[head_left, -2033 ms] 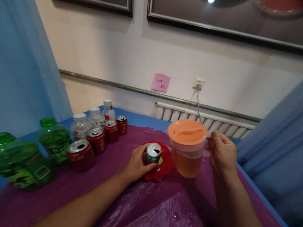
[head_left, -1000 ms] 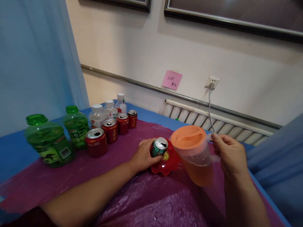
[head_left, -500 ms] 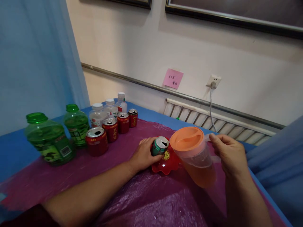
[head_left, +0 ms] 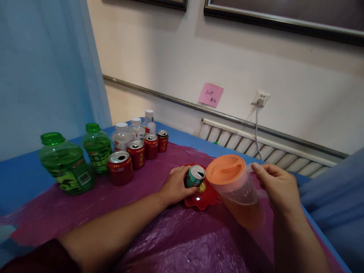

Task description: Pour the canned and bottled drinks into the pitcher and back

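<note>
My left hand [head_left: 176, 184] is wrapped round a green drink can [head_left: 195, 176], which leans over a red scalloped dish [head_left: 202, 203] with a yellow mark in it. The can's top is open at the tab hole. By its handle, my right hand [head_left: 280, 186] grips a clear plastic pitcher [head_left: 241, 199] with an orange lid [head_left: 226, 169]. An orange-tinted liquid fills its lower part. The pitcher is tilted, its lid end toward the can; I see no stream between them.
To the left stand a row of red cans [head_left: 120, 170], clear white-capped bottles [head_left: 121, 137] and two green bottles [head_left: 68, 167]. Purple plastic sheeting [head_left: 159, 235] covers part of the blue table [head_left: 17, 167]. Behind are a radiator [head_left: 224, 141] and a plugged-in cable [head_left: 257, 132].
The whole view has shifted slightly, so things sit a little further right. Both hands keep their holds on the can and the pitcher, with hardly any change between them.
</note>
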The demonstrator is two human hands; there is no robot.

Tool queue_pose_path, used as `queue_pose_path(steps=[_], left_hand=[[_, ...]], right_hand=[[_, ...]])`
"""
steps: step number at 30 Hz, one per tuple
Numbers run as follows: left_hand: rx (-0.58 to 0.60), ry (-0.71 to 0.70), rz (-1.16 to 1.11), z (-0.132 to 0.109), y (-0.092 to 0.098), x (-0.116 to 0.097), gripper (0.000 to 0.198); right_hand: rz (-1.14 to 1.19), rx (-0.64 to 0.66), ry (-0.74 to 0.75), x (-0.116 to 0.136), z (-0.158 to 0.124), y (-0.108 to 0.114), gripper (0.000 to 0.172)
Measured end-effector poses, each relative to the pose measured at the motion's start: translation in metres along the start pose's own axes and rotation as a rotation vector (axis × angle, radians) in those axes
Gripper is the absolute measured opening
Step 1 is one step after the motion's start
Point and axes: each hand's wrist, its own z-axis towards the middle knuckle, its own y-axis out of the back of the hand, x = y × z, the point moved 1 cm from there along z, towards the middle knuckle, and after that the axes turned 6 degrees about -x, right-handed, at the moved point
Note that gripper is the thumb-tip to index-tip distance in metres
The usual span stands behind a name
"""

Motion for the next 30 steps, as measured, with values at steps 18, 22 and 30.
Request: queue_pose_path(steps=[18, 22, 30], left_hand=[[0.053, 0.024, -0.038, -0.0022, 0.0016, -0.0054, 0.068], [0.056, 0.035, -0.035, -0.0026, 0.0010, -0.0042, 0.067], [0.058, 0.024, -0.041, -0.0038, -0.0015, -0.0025, 0.067]], right_hand=[[-0.063, 0.024, -0.054, 0.0088, -0.0053, -0.0010, 0.045], [-0.075, 0.022, -0.065, 0.0089, -0.0058, -0.0009, 0.043], [-0.071, 0.030, -0.083, 0.0072, -0.0061, -0.0028, 0.044]])
